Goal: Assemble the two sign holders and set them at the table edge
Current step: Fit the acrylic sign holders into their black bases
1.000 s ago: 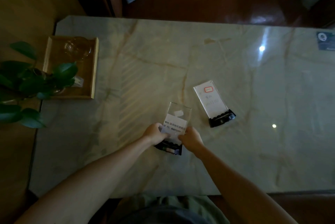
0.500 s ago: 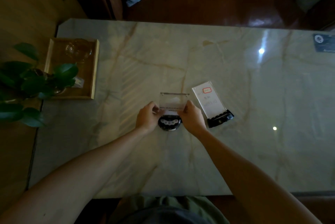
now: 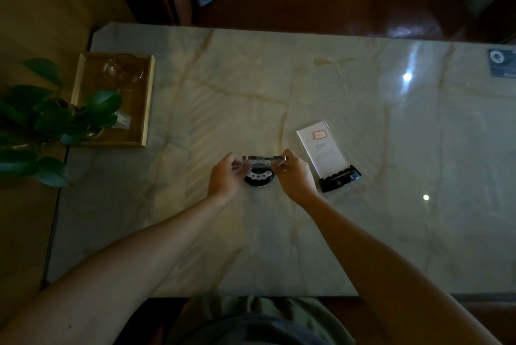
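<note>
Holding a clear sign holder upright on its black base, mid-table, both hands clamped on it.

Left hand pinches the panel's left edge, right hand the right edge, and it looks edge-on from up here. Just right, the second sign holder lies flat on the marble table, card inside, black foot attached. Far left, a wooden tray holds a glass pitcher, with plant leaves hanging over it.

One holder upright (other flat).
</note>
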